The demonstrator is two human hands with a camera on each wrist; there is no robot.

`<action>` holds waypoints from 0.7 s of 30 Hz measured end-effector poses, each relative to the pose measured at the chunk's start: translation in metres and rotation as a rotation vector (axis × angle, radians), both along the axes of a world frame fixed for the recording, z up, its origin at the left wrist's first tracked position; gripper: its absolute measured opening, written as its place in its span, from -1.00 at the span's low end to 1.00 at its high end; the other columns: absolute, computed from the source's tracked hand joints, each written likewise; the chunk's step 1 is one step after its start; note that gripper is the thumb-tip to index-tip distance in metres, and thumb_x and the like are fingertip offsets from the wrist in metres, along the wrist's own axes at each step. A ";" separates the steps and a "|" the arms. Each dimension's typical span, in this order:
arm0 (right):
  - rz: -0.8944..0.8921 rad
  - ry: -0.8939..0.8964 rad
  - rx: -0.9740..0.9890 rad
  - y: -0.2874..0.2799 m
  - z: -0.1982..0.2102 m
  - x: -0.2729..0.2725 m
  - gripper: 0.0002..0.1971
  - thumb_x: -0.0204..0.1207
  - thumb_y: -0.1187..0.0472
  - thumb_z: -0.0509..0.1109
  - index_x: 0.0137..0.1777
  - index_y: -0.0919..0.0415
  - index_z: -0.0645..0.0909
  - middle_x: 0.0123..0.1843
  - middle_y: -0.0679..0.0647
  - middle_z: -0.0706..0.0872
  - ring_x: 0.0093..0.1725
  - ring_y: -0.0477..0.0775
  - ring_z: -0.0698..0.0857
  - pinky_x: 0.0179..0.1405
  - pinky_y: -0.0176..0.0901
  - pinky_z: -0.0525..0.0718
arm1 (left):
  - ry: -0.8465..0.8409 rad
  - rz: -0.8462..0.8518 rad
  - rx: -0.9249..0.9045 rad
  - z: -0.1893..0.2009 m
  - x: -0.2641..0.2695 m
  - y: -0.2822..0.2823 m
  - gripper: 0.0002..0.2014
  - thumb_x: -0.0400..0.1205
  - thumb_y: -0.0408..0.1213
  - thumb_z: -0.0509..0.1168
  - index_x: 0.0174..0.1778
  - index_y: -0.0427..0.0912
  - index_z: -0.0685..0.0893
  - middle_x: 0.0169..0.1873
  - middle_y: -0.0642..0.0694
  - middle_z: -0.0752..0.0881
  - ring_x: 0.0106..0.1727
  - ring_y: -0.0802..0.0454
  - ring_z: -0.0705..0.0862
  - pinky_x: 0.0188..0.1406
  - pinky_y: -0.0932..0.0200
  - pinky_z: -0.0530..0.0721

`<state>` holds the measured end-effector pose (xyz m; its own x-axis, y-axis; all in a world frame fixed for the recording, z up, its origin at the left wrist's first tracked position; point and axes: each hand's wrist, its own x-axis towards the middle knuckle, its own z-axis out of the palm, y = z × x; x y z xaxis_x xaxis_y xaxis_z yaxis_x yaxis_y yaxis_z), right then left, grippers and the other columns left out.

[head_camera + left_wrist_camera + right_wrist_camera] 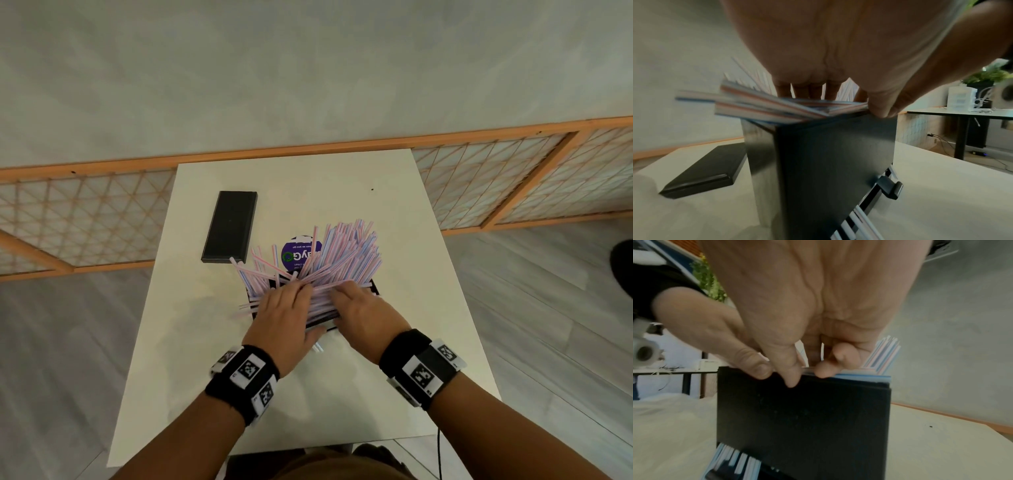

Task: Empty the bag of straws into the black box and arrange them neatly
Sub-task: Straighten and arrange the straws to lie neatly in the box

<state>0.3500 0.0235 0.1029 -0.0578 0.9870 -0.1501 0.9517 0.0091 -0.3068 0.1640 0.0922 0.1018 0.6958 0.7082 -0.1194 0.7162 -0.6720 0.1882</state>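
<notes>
Head view: left hand (284, 311) flat on straws (346, 253) heaped over black box (375, 288); right hand (366, 311) pinches several. Arranging step; next move likely needs aligning crossed strays.

Striped pink, blue and white straws (342, 255) crammed untidily into the upright black box (834, 154); most fan toward the far right, and some overhang its left rim. The purple-labelled bag (300, 254) lies just beyond.
</notes>
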 end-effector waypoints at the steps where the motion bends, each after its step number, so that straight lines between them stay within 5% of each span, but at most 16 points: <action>1: 0.029 -0.032 -0.029 0.000 -0.004 -0.003 -0.71 0.56 0.25 0.30 0.27 0.18 0.58 0.17 0.12 0.60 -0.01 0.21 0.68 0.02 0.10 0.73 | 0.004 0.017 -0.016 -0.002 0.000 0.002 -0.24 0.63 0.28 0.15 0.67 -0.09 0.34 0.61 -0.10 0.42 0.62 -0.14 0.39 0.67 -0.16 0.33; 5: 0.053 -0.040 -0.070 0.005 0.002 -0.007 -0.74 0.55 0.31 0.30 0.22 0.20 0.62 0.11 0.15 0.61 -0.10 0.21 0.69 -0.05 0.05 0.71 | 0.012 0.029 -0.073 -0.013 -0.003 0.003 -0.36 0.68 0.20 0.12 0.61 -0.09 0.39 0.57 -0.10 0.42 0.56 -0.15 0.42 0.62 -0.15 0.40; 10: 0.097 -0.084 -0.152 0.020 0.004 -0.013 -0.56 0.53 0.22 0.31 0.42 0.24 0.57 0.32 0.18 0.69 0.22 0.26 0.71 0.22 0.12 0.71 | -0.009 0.040 -0.087 -0.021 0.000 -0.001 -0.39 0.72 0.16 0.18 0.61 -0.13 0.38 0.46 -0.11 0.51 0.50 -0.11 0.48 0.58 -0.05 0.42; 14: 0.074 -0.073 -0.194 0.035 0.007 -0.017 -0.66 0.55 0.15 0.40 0.31 0.16 0.58 0.15 0.14 0.78 0.10 0.25 0.77 0.05 0.13 0.79 | -0.041 0.031 -0.084 -0.020 -0.001 0.003 -0.25 0.68 0.20 0.24 0.70 -0.18 0.29 0.52 -0.14 0.52 0.53 -0.12 0.48 0.65 -0.08 0.36; 21: 0.129 -0.040 -0.298 0.050 0.009 -0.018 -0.45 0.42 0.05 0.58 0.40 0.02 0.55 0.15 0.05 0.78 0.10 0.19 0.75 0.15 0.03 0.74 | -0.033 0.027 -0.133 -0.019 -0.005 0.012 -0.11 0.62 0.28 0.29 0.76 -0.11 0.15 0.58 -0.08 0.46 0.58 -0.10 0.43 0.68 -0.10 0.33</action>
<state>0.3319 0.0731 0.1123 -0.1677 0.8841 -0.4362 0.9600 0.0459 -0.2762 0.1589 0.1044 0.0831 0.6819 0.7061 -0.1906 0.7255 -0.6201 0.2984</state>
